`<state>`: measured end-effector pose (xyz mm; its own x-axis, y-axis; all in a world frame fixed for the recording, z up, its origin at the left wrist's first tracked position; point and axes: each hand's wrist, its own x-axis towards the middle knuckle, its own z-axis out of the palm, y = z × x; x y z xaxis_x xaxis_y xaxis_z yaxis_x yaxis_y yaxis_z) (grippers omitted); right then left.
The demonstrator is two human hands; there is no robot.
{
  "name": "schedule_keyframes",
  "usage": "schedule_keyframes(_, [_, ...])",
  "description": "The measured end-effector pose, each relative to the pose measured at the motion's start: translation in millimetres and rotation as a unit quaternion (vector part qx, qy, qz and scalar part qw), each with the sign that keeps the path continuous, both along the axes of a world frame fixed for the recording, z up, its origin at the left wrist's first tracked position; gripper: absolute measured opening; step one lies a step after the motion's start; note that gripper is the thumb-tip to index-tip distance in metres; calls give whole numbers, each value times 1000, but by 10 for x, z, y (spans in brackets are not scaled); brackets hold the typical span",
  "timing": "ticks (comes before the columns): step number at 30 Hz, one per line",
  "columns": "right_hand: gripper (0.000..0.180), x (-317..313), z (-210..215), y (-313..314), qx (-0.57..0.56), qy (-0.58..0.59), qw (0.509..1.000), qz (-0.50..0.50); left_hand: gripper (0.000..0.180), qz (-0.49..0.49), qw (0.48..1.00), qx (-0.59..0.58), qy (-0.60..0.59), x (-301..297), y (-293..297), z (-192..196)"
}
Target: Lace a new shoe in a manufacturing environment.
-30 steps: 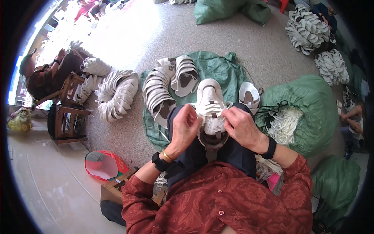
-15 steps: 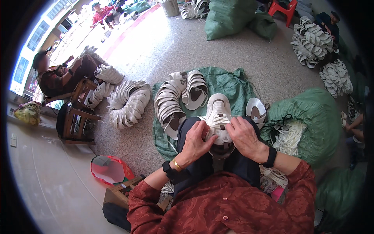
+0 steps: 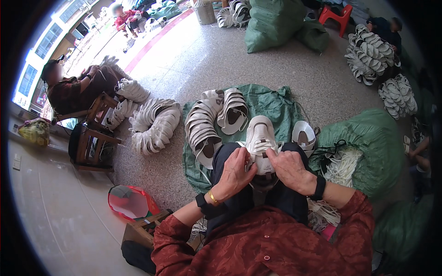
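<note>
A white shoe upper [image 3: 260,138] rests on my lap between my knees, toe pointing away. My left hand [image 3: 235,172] grips its left side near the lacing, fingers curled in. My right hand [image 3: 290,168] holds the right side, thumb pressing on the tongue area. Both wrists wear dark bands, and the left also has a gold bangle. A stack of white shoe uppers [image 3: 205,129] lies on a green cloth [image 3: 271,103] just ahead to the left. One more white upper [image 3: 304,136] sits beside my right knee.
A green sack [image 3: 368,147] with white laces [image 3: 341,166] spilling out stands at my right. Curved rows of white uppers [image 3: 154,126] lie on the floor at left. A seated person [image 3: 73,89] works at far left by wooden stools [image 3: 90,145]. A red-rimmed bag [image 3: 129,202] lies near my left elbow.
The view has tilted so the shoe sits lower in frame. Both hands have slid down the upper toward my lap and stay closed on it.
</note>
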<state>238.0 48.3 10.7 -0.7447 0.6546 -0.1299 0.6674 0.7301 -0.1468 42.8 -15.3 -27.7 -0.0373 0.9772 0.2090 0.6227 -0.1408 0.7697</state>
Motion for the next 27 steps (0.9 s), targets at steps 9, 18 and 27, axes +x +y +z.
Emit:
schedule_keyframes(9, [11,-21,4,9,45,228,969,89,28,7,1000,0,6,14,-6,-29])
schedule_keyframes(18, [11,-163,-118,25,-144,358,922,25,21,0,1000,8,4,10,-21,-26])
schedule_keyframes(27, [16,-251,-303,72,-92,281,954,41,17,-8,1000,29,8,22,-18,-72])
